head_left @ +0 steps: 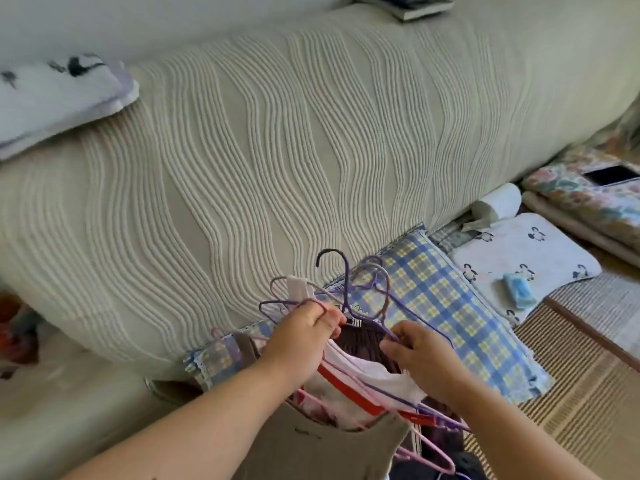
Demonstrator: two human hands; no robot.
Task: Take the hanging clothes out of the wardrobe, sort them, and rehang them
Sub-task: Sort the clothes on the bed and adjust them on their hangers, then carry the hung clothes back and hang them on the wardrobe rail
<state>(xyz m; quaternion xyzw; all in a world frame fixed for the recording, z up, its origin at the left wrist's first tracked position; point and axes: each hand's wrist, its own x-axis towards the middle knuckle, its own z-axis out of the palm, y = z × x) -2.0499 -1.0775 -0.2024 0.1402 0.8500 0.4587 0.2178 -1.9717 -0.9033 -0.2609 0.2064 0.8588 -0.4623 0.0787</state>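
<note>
1. Both hands are low in the middle of the view, close together but not touching, working at a bunch of clothes on hangers [349,362].
2. The left hand [304,336] is closed: fingers curled and pinched around the necks of several purple hangers, whose hooks [332,268] fan up just above its knuckles.
3. The right hand [415,355] sits just right of the left, fingertips pinched on the thin purple wire of one hanger [391,336] where its shoulder slopes down.
4. Between the two hands a dark brown knitted garment [363,341] shows, its neckline right at the fingertips.
5. Below the hands and between the forearms lie white and pink clothes [367,375], a red hanger [349,393] crossing them and pink hangers [433,455] poking out under the right forearm.
6. A beige garment [311,441] hangs nearest the camera, under both wrists.
7. Just beyond the hands a blue-and-yellow checked cloth [450,299] runs off to the right of the right hand.
8. Farther beyond, the cream bedspread [277,150] with wavy ridges fills the view above both hands.
9. Well right of the right hand: a white penguin-print pillow [526,258] with a small blue packet [519,291] on it, a roll of tissue [498,202] behind, and a phone [611,174] on floral bedding [571,195].
</note>
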